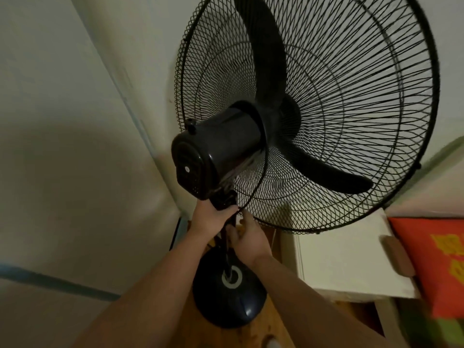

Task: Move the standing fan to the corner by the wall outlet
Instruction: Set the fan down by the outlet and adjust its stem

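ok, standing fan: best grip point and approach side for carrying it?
Probably the pole just under the motor housing, from the rear, where the left hand and right hand already are. The standing fan has a wide wire cage blocking the front, and the round base sits low.

Two bare forearms enter from the lower edge; no sleeve, cuff, watch or band shows on either as far as the frame reaches; the left hand (210,219) is ungloved, its knuckles smooth and its fingers (227,211) without rings; the right hand (247,241) is likewise ungloved, broad across the back behind the fingers (247,218), no ring or mark to be seen; nails are too dim to judge.
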Action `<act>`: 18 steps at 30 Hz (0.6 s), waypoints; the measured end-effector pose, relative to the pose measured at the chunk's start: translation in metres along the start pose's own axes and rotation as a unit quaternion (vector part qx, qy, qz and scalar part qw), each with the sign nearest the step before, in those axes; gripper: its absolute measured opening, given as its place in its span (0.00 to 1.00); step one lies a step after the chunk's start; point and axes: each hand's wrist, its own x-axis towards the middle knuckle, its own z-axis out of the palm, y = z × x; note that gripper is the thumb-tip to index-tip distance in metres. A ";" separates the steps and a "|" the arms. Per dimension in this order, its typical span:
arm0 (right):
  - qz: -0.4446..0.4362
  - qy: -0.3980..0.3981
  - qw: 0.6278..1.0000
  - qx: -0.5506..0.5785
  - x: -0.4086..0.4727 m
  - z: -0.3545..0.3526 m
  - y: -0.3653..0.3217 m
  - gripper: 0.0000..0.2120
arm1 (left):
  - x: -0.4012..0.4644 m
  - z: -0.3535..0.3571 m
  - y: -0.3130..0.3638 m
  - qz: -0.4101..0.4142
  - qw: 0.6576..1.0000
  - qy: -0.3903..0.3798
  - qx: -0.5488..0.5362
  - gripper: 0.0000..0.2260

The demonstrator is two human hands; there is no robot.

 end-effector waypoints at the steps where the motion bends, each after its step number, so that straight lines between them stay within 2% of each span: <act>1: -0.005 0.000 1.000 0.006 -0.001 -0.003 0.001 0.29 | -0.003 0.001 0.000 -0.003 1.000 0.005 -0.008 0.26; 6: -0.031 -0.008 0.999 0.026 -0.004 -0.014 0.008 0.29 | -0.009 0.001 0.004 -0.021 0.999 0.004 -0.024 0.31; 11: -0.033 -0.033 0.998 0.046 -0.005 -0.020 0.023 0.29 | -0.024 0.008 -0.001 -0.041 0.999 0.001 -0.011 0.30; 16: -0.043 -0.040 0.997 0.044 -0.002 -0.018 0.033 0.27 | -0.048 0.015 -0.022 -0.082 0.995 0.037 0.030 0.20; 18: -0.046 -0.051 0.997 0.038 -0.003 -0.016 0.038 0.27 | -0.062 0.016 -0.026 -0.091 0.995 0.027 0.039 0.20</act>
